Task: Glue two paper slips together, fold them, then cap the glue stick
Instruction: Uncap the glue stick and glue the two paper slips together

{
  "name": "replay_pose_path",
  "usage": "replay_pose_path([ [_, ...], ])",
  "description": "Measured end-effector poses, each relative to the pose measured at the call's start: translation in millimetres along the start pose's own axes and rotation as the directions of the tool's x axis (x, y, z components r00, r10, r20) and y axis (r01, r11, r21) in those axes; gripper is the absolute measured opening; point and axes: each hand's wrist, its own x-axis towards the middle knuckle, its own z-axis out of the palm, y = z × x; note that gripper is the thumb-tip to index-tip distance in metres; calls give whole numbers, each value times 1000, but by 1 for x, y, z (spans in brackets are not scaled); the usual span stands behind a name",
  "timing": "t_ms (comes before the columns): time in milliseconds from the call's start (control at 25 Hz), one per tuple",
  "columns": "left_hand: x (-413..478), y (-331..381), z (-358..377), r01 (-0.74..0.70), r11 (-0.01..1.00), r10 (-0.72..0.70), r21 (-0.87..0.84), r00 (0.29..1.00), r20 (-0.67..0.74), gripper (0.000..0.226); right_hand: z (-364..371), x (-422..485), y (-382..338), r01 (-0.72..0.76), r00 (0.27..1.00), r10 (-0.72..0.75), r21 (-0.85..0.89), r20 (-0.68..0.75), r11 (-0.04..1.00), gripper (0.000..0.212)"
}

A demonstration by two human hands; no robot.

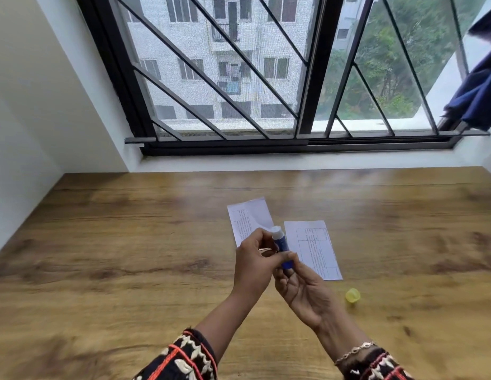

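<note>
Both forearms reach in from the bottom edge, in dark patterned sleeves, and meet over the middle of the wooden table (129, 242). The left hand (254, 266) is curled around the body of the glue stick (281, 246), fingers bent, wrist turned inward. The right hand (301, 287) lies palm up just below it, thumb and fingertips pinching the stick's lower end; a thin chain bracelet (354, 351) circles that wrist. The stick is a short blue cylinder with a white top, uncapped, tilted and held above the table. Behind the hands lie two rectangular paper slips, flat and printed with faint tables: the left slip (249, 218), partly hidden by the left hand, and the right slip (314, 246). They lie side by side, apart. The small round yellow cap (352, 295) rests on the table right of the right hand.
</note>
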Motion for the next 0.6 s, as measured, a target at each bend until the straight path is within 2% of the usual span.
replay_pose_path([
  [120,1,-3,0,-6,1000,4,18,997,78,29,-2,0,-2,23,1000,-23,9,9,1000,56],
  [240,6,-9,-1,47,998,-55,50,983,177,34,-5,1,-7,33,999,-32,66,-10,997,56],
  [360,16,-18,-3,46,974,-82,222,984,155,33,-12,2,-15,43,998,-39,112,-44,993,72],
  [480,37,-31,-6,-97,846,22,524,989,149,30,-19,3,-21,60,997,-52,133,-60,989,85],
  [600,62,-46,-8,-171,702,-4,691,970,244,42,-22,3,-25,57,997,-48,134,-63,989,89],
])
